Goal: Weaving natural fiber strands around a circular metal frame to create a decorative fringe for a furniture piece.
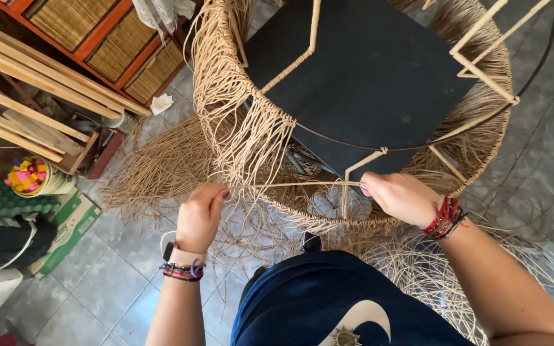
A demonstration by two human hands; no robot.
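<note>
Both hands pinching one rattan strand (290, 185), pulled taut and level between them for weaving tension. Left hand (200, 214) at the free end, right hand (400, 197) against the wicker frame (354, 168), upended on the tile floor (110, 282).

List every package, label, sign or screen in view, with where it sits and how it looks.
Cardboard box: on the floor at left, flat and rectangular, brown with a green and white printed side.
Round tub: just above the box, pale, filled with bright pink, yellow and blue pieces.
No signs or screens show.
</note>
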